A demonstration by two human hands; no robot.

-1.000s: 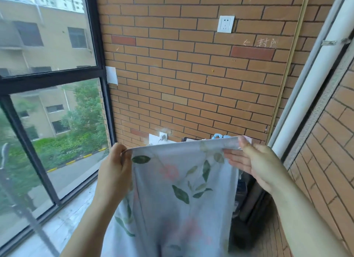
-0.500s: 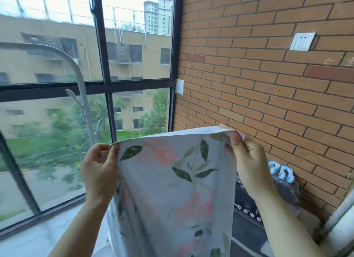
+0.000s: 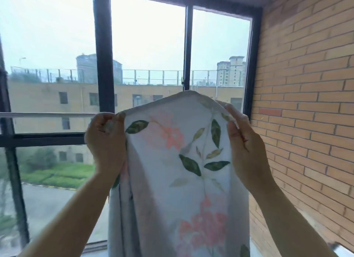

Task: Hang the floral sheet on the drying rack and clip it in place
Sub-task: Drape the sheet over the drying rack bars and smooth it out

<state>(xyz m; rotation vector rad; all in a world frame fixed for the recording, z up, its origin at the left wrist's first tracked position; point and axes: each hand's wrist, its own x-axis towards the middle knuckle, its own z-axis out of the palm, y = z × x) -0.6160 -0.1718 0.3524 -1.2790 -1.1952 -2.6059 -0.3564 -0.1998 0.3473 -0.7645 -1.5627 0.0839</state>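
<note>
The floral sheet (image 3: 178,172), white with pink flowers and green leaves, hangs in front of me from both raised hands. My left hand (image 3: 106,142) grips its upper left edge with curled fingers. My right hand (image 3: 243,147) holds the upper right edge, fingers wrapped over the top. The top edge bulges upward between them. A pale horizontal rail of the drying rack (image 3: 46,114) runs from the left edge to behind my left hand, at the height of my knuckles. No clips are in view.
A large black-framed window (image 3: 104,52) fills the view ahead, with buildings and greenery outside. A brick wall (image 3: 306,103) stands close on the right. The window sill lies low, behind the sheet.
I have turned left and looked up, from the brick wall to the window. Both hands have raised the sheet higher, and the rack rail has come into view at hand height.
</note>
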